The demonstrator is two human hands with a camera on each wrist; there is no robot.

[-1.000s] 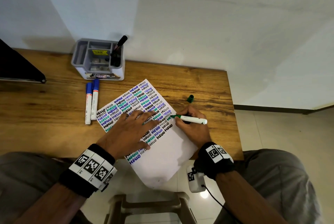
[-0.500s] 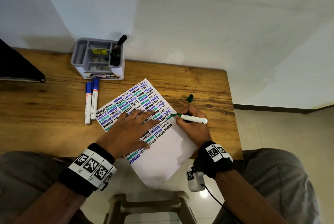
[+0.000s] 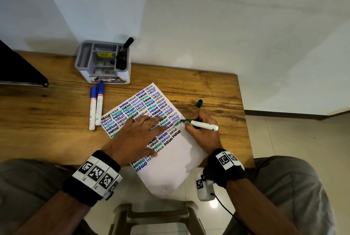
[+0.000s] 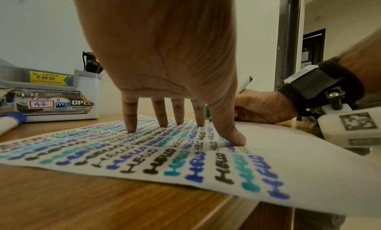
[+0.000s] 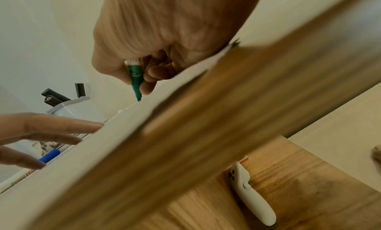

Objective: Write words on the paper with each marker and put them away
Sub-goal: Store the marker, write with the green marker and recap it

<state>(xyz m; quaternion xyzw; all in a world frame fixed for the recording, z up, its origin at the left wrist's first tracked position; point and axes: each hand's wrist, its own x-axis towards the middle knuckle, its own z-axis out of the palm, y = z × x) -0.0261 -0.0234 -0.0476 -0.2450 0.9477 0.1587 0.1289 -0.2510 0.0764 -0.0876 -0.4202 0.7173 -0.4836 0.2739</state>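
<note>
From the head view, I keep my left hand point(image 3: 132, 138) spread flat on the paper point(image 3: 176, 159), which hangs over the desk's point(image 3: 47, 121) near edge, so it won't slide. My right hand point(image 3: 203, 130) pinches the green marker point(image 3: 200, 123); it lies along the desk's near edge, tip pointing left at the sheet's right edge.

Left wrist: fingertips point(image 4: 131, 129) press the writing.

Right wrist: the marker's tip point(image 5: 139, 98) meets the paper.

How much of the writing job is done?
Partly. The paper already carries many HELLOs, and black markers stand in the organizer. The right hand is writing with the green marker while the left hand steadies the sheet. Two blue markers and the green cap still lie out.
</note>
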